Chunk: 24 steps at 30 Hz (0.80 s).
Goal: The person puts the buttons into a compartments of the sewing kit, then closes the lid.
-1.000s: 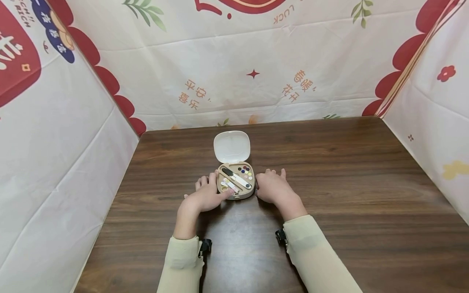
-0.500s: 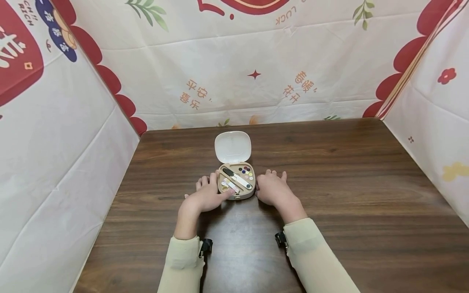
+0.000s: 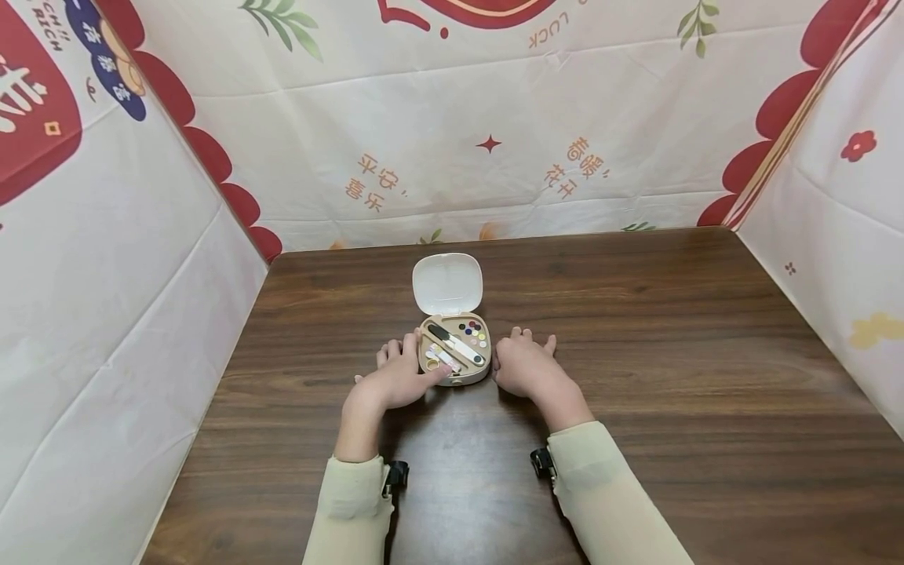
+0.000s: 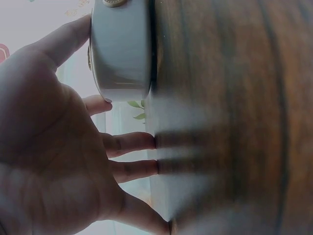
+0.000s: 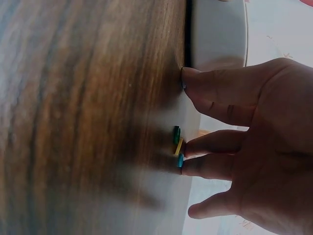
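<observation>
A sewing kit box [image 3: 467, 377] stands on the table with its white lid [image 3: 448, 284] raised at the back. Inside lie a black-and-white tool [image 3: 457, 344], perhaps a seam ripper, and several coloured buttons [image 3: 475, 329]. My left hand [image 3: 395, 380] holds the box's left front corner, thumb over the front rim and index finger at the side; its other fingertips touch the table. My right hand [image 3: 528, 364] is low beside the box's right wall. In the right wrist view its thumb tip meets the table, close to small green, yellow and blue pieces [image 5: 179, 147]. Whether it pinches anything is unclear.
The dark wooden table [image 3: 671, 353] extends widely on both sides of the box. A printed white cloth [image 3: 452, 118] encloses the table's back and sides. Black wrist cameras sit at both sleeve cuffs.
The right hand's little finger has shifted slightly outward. The left hand and the box stay in place.
</observation>
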### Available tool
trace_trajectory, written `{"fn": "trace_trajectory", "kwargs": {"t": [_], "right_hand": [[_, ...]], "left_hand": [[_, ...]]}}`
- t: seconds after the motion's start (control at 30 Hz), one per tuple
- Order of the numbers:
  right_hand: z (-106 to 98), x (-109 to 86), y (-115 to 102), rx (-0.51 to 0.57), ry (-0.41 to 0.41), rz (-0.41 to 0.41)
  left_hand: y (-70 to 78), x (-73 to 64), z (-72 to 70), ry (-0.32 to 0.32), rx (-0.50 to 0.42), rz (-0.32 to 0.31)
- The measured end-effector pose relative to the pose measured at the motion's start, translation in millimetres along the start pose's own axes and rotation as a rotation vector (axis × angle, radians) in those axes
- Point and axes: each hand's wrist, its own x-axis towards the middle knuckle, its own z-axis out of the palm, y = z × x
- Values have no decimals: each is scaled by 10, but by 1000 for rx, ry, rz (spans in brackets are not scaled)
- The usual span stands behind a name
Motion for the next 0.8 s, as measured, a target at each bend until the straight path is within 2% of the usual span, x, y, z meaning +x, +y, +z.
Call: {"fn": "trace_trajectory", "kwargs": {"t": [0.5,0.8], "right_hand": [[17,-9,5,15,-38,11],[-45,-19,81,0,-45,-8]], "left_hand": [[-1,14,-3,5,12,11],[-2,11,18,2,4,3]]}}
